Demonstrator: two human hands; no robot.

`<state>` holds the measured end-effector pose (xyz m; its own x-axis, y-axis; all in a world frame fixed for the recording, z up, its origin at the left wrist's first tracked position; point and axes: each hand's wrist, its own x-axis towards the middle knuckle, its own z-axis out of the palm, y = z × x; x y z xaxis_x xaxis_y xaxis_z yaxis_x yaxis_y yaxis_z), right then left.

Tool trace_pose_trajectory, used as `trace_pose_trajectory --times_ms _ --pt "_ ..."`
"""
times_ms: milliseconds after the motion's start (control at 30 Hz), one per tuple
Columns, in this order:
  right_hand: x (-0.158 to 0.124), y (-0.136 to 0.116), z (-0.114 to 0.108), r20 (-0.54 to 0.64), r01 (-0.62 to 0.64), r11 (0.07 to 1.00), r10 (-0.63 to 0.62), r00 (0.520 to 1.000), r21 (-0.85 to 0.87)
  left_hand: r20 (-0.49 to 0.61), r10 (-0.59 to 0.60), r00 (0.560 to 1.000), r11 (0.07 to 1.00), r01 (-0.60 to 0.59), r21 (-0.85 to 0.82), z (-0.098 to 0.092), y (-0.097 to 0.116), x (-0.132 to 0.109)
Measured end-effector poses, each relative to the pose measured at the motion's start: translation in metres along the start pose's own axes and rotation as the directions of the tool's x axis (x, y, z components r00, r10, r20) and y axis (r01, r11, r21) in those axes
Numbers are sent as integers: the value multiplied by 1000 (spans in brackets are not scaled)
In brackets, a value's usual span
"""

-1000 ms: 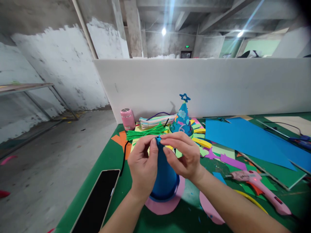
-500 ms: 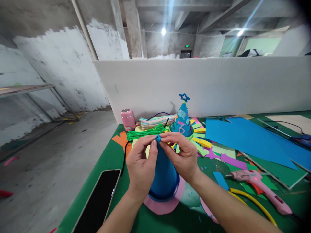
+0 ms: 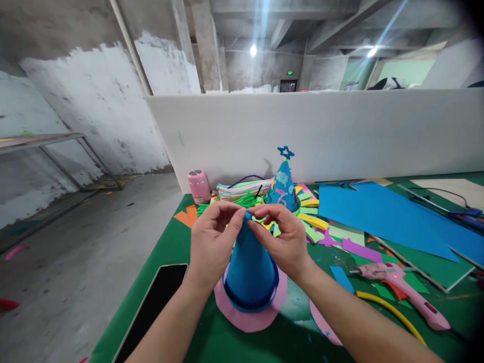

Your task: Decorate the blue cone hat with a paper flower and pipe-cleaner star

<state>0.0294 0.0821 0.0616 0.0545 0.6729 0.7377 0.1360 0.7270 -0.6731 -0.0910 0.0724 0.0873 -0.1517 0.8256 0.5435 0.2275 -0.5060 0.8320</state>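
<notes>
A plain blue paper cone hat [image 3: 249, 272] with a pink round brim [image 3: 247, 318] stands on the green table [image 3: 181, 302] in front of me. My left hand [image 3: 212, 242] pinches the cone's tip from the left, fingers closed. Opposite it, my right hand [image 3: 283, 237] pinches the same tip from the right. Behind them stands a decorated blue cone hat [image 3: 283, 184] topped by a blue pipe-cleaner star [image 3: 286, 152].
A black phone [image 3: 151, 307] lies at the near left. A pink glue gun [image 3: 401, 290] and a yellow strip [image 3: 393, 315] lie to the right. Blue sheets [image 3: 378, 212], coloured foam scraps [image 3: 340, 242], green pipe cleaners [image 3: 245, 200] and a pink can [image 3: 199, 185] sit farther back before a white partition [image 3: 321, 131].
Both hands have risen slightly with the cone's tip, and the cone with its pink brim has tilted its base toward me. The view has shifted a little.
</notes>
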Motion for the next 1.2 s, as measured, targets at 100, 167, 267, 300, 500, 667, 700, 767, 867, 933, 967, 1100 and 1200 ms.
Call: trace_pose_trajectory --times_ms 100,167,267,300,500,667,700,767,867,933,967,1100,1200 --pt "-1 1 1 -7 -14 1000 14 1000 3 29 10 1000 1000 -11 17 -1 0 0" --pt "-1 1 1 -15 -12 1000 12 1000 10 54 46 997 998 -48 37 -2 -1 0" --pt "-2 1 1 -22 14 1000 -14 1000 12 43 74 996 997 -75 27 -2 -2 -1" --pt "-3 1 0 -20 26 1000 -26 999 12 36 63 997 998 -64 16 -2 -2 -1" --pt "-8 2 -4 44 -32 993 27 999 117 32 -52 998 997 54 -58 1 -3 -2" --pt "-8 4 -6 67 -37 991 29 997 126 27 -40 999 998 41 -39 3 -1 -3" --pt "-7 4 -6 60 -35 994 29 998 104 23 -27 999 999 28 -22 3 -1 -3" --pt "-4 4 -6 49 -32 998 30 998 61 19 8 1000 1000 -8 18 3 -1 -3" --pt "2 3 -7 64 0 1000 1 998 -1 39 74 996 995 -77 64 0 -3 -4" --pt "6 2 -7 74 34 999 -32 997 -33 91 119 989 989 -126 77 -2 -6 -5" --pt "7 2 -8 75 47 998 -44 996 -43 118 144 983 985 -154 77 -3 -7 -6" --pt "14 1 -7 72 63 996 -59 996 -57 179 217 960 966 -237 101 -5 -8 -4" --pt "21 -3 -8 58 71 995 -67 996 -69 157 270 950 943 -294 158 -4 -3 4"
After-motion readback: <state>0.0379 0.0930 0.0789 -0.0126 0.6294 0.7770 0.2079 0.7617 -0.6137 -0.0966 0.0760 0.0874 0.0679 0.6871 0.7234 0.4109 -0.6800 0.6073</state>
